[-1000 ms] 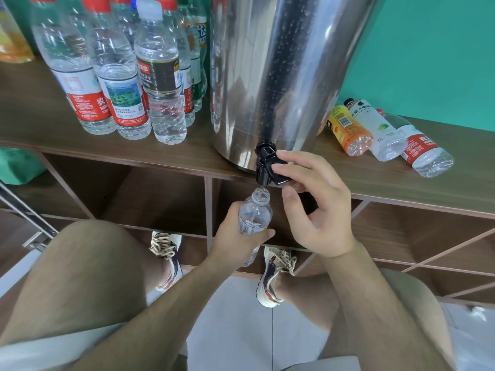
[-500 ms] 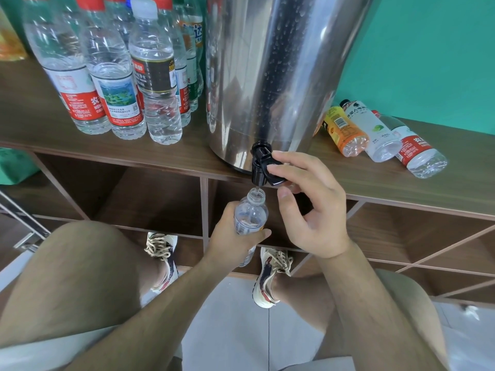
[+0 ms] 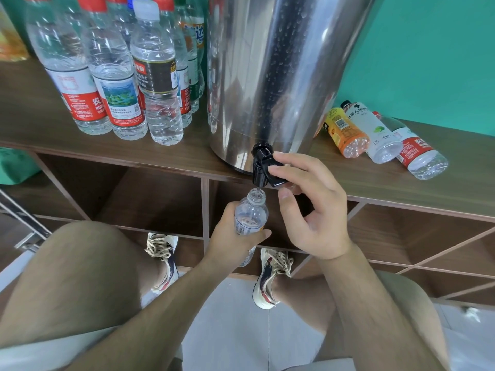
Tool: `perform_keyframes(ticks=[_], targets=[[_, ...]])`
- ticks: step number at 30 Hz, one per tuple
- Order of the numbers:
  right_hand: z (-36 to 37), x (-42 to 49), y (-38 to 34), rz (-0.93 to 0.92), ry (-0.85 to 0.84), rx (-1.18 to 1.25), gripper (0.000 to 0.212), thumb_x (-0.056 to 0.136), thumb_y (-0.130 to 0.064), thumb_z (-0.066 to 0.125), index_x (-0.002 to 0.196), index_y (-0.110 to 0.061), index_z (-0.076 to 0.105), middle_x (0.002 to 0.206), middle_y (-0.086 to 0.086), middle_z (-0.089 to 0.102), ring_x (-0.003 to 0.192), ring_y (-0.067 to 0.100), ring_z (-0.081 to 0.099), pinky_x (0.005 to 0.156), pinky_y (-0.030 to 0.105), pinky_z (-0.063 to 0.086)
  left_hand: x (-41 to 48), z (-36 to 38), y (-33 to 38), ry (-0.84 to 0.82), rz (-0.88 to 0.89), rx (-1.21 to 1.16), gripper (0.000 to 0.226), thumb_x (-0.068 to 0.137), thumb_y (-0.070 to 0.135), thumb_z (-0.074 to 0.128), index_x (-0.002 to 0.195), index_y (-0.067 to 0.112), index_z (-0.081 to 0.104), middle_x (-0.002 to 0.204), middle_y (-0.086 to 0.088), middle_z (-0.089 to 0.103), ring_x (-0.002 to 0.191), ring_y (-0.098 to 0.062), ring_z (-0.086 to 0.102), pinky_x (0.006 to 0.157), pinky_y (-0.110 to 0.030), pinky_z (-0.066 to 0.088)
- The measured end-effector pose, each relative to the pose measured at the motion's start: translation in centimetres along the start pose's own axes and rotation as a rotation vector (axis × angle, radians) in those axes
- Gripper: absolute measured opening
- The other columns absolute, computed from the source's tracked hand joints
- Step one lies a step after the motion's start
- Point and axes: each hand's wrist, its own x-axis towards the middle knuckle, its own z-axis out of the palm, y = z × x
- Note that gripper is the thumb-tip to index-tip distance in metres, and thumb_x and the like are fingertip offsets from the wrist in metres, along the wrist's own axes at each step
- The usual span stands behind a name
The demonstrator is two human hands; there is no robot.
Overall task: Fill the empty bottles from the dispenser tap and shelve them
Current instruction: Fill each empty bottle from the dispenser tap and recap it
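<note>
A steel dispenser (image 3: 281,76) stands on the wooden shelf top (image 3: 40,111), its black tap (image 3: 261,170) hanging over the front edge. My left hand (image 3: 230,239) grips a small clear uncapped bottle (image 3: 250,215) upright, its mouth right under the spout. A thin stream of water runs into it. My right hand (image 3: 313,207) pinches the tap lever between fingers on top and thumb below.
Several filled, capped bottles (image 3: 112,76) stand left of the dispenser. Three bottles (image 3: 380,135) lie on their sides to its right. Open wooden compartments (image 3: 150,199) sit under the shelf top. My knees and shoes are over a tiled floor below.
Both hands keep their holds on the bottle and tap lever. The view has shifted slightly; nothing else moved.
</note>
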Motion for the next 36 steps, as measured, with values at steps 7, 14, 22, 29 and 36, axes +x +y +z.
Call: perform_keyframes(ticks=[7, 14, 22, 29, 36], targets=[[0.08, -0.06, 0.08, -0.003, -0.001, 0.000, 0.030, 0.096, -0.003, 0.056, 0.120, 0.004, 0.073, 0.133, 0.017, 0.065, 0.122, 0.028, 0.065, 0.091, 0.042, 0.057, 0.09, -0.04, 0.12, -0.004, -0.005, 0.019, 0.071, 0.077, 0.036, 0.091, 0.132, 0.036, 0.046, 0.119, 0.018, 0.064, 0.111, -0.007, 0.065, 0.099, -0.035, 0.057], [0.01, 0.03, 0.10, -0.004, -0.003, 0.000, 0.031, 0.095, -0.001, 0.056, 0.120, 0.003, 0.072, 0.134, 0.017, 0.065, 0.122, 0.028, 0.065, 0.090, 0.043, 0.058, 0.16, -0.07, 0.16, 0.000, 0.004, 0.030, 0.071, 0.077, 0.037, 0.091, 0.132, 0.035, 0.046, 0.117, 0.019, 0.064, 0.109, -0.004, 0.065, 0.097, -0.030, 0.057], [-0.01, -0.02, 0.08, -0.003, -0.003, -0.002, 0.030, 0.095, -0.003, 0.055, 0.120, 0.003, 0.073, 0.134, 0.017, 0.065, 0.121, 0.028, 0.065, 0.090, 0.042, 0.058, 0.01, -0.08, 0.12, 0.002, 0.000, 0.006, 0.069, 0.077, 0.034, 0.091, 0.129, 0.035, 0.047, 0.116, 0.018, 0.065, 0.109, -0.006, 0.066, 0.098, -0.035, 0.058], [-0.03, 0.06, -0.08, 0.006, 0.003, -0.014, 0.029, 0.099, -0.006, 0.055, 0.119, 0.003, 0.073, 0.133, 0.016, 0.066, 0.121, 0.027, 0.065, 0.091, 0.037, 0.056, -0.09, -0.09, 0.23, -0.004, -0.005, 0.005, 0.069, 0.077, 0.035, 0.091, 0.130, 0.037, 0.046, 0.117, 0.019, 0.065, 0.110, -0.005, 0.065, 0.097, -0.032, 0.057], [-0.33, 0.06, -0.06, -0.012, -0.020, -0.036, 0.027, 0.100, -0.008, 0.057, 0.119, 0.001, 0.074, 0.133, 0.016, 0.066, 0.123, 0.026, 0.065, 0.089, 0.043, 0.058, -0.16, -0.06, 0.49, -0.004, -0.004, 0.003, 0.068, 0.078, 0.032, 0.091, 0.129, 0.036, 0.046, 0.116, 0.018, 0.064, 0.110, -0.006, 0.064, 0.091, -0.024, 0.054]])
